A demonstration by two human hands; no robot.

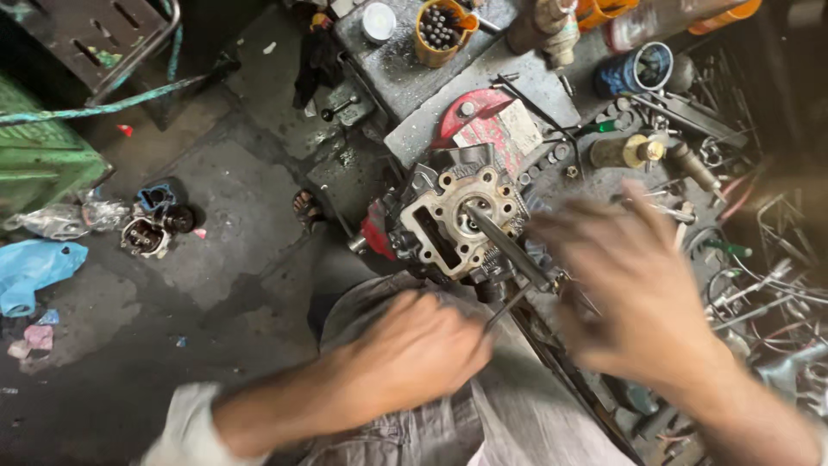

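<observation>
— looking over the shoulder: where's the grimy grey cast-metal engine cylinder head (457,223) sitting?

— propped at the edge of the oily dark workbench (483,86), gasket face turned up toward the person, just above the knee in pale grey cloth (517,414).

— and the hands?

— left hand (414,354) is curled shut around a thin dark metal rod (509,306), which runs up toward the head. right hand (638,285) is a blur; fingers look spread and loose near the long grey steel bar (509,246) that pokes into the middle bore, but whether it grips anything i cannot tell.

— how would that head handle, you reckon?

— heavy and rigid, i'd judge, and greasy, so slippery. best taken by the thick outer body or finned sides, not by the flat mating face, which could scratch, nor by the springs beneath it.

— what else is about?

— an orange plastic cup of dark bits (442,30) at the back, a red metal disc (474,112) just behind the head, loose tools to the right, and a small carburettor-like part (145,235) on the concrete floor (216,285) well apart to the left.
</observation>
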